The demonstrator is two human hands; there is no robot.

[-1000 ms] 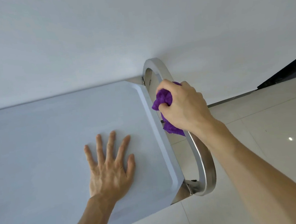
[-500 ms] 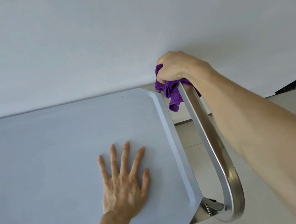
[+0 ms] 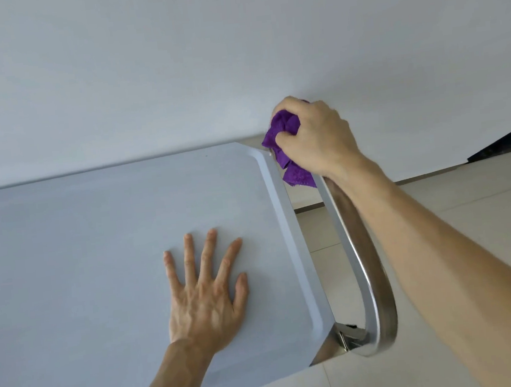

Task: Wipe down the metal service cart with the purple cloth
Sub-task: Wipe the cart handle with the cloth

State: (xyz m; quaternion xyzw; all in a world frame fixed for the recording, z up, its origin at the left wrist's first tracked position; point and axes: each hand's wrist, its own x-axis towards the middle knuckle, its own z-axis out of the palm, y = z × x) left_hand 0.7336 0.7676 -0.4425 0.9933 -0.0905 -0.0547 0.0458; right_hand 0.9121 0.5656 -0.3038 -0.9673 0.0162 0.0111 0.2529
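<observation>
The metal service cart's flat top (image 3: 97, 257) fills the left and middle of the head view, pushed against a white wall. Its curved steel handle (image 3: 370, 276) loops out past the cart's right end. My right hand (image 3: 314, 136) grips the bunched purple cloth (image 3: 287, 146) around the far end of the handle, close to the wall. Part of the cloth hangs down below my fingers. My left hand (image 3: 204, 293) rests flat on the cart top with its fingers spread, near the right rim.
A white wall (image 3: 233, 53) stands directly behind the cart. Pale glossy floor tiles (image 3: 471, 218) lie to the right and below the handle. A dark object (image 3: 507, 138) sits at the far right along the wall's base.
My right hand slid the cloth from the middle of the handle up to its far end by the wall and stays there now. My left hand stays flat on the cart top.
</observation>
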